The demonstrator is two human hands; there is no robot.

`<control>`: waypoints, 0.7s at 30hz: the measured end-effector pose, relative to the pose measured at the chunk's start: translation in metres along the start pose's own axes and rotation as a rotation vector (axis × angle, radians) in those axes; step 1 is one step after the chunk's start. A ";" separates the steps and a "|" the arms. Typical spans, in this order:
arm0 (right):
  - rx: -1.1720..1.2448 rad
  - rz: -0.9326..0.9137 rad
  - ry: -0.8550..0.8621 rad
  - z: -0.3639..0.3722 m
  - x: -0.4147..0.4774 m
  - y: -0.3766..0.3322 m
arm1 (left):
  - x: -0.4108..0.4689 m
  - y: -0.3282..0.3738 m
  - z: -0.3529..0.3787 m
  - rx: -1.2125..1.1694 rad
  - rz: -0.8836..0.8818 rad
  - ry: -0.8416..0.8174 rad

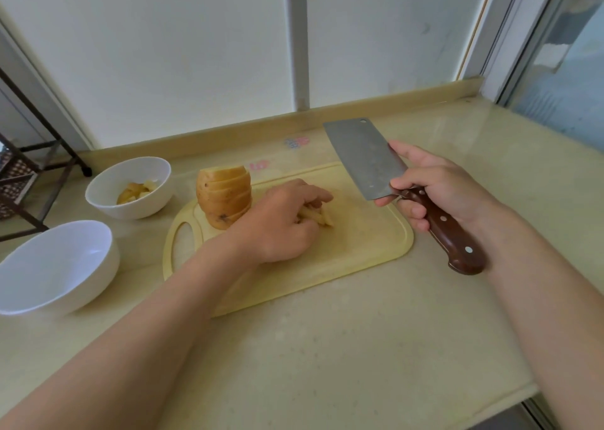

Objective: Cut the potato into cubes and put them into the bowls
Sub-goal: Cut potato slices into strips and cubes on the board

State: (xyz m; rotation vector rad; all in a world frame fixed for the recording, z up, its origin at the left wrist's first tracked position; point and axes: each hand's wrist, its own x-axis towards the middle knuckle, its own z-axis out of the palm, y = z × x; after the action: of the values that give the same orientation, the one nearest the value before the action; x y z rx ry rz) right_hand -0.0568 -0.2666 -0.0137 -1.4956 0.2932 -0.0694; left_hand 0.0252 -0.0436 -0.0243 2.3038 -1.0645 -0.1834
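The left hand (284, 223) is on the cutting board (359, 243), fingers curled round some potato sticks (322, 217). The right hand (438, 191) grips the cleaver (369, 158) by its wood handle, blade lifted above the board's right end. Sliced potato (222, 194) stands at the board's left, w/ cut pieces (137, 191) in the far bowl (130, 186); the near bowl (58, 266) is beside it on the counter (327, 348).

This is looking like a home kitchen: a beige stone worktop (327, 348) is carrying a cutting board (359, 243) and a white bowl (137, 209), a cleaver (366, 158) hovering above.
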 end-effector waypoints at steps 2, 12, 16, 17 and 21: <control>-0.015 0.001 0.007 -0.001 0.001 0.001 | 0.000 0.001 -0.009 0.031 -0.013 -0.056; -0.206 -0.010 0.018 -0.002 -0.002 0.001 | 0.003 -0.002 -0.022 0.451 -0.096 -0.186; -0.260 -0.012 0.008 -0.004 -0.002 0.000 | 0.003 -0.001 -0.022 0.391 -0.085 -0.139; -0.272 -0.008 0.002 -0.004 -0.001 0.000 | 0.003 0.000 -0.022 0.367 -0.086 -0.130; -0.332 0.003 -0.025 -0.001 -0.006 -0.003 | 0.001 0.007 -0.018 0.296 -0.082 -0.109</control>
State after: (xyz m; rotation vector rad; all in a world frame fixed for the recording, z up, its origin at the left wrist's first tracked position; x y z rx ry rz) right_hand -0.0627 -0.2659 -0.0098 -1.8241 0.2967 0.0009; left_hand 0.0273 -0.0399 -0.0055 2.6309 -1.1138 -0.1965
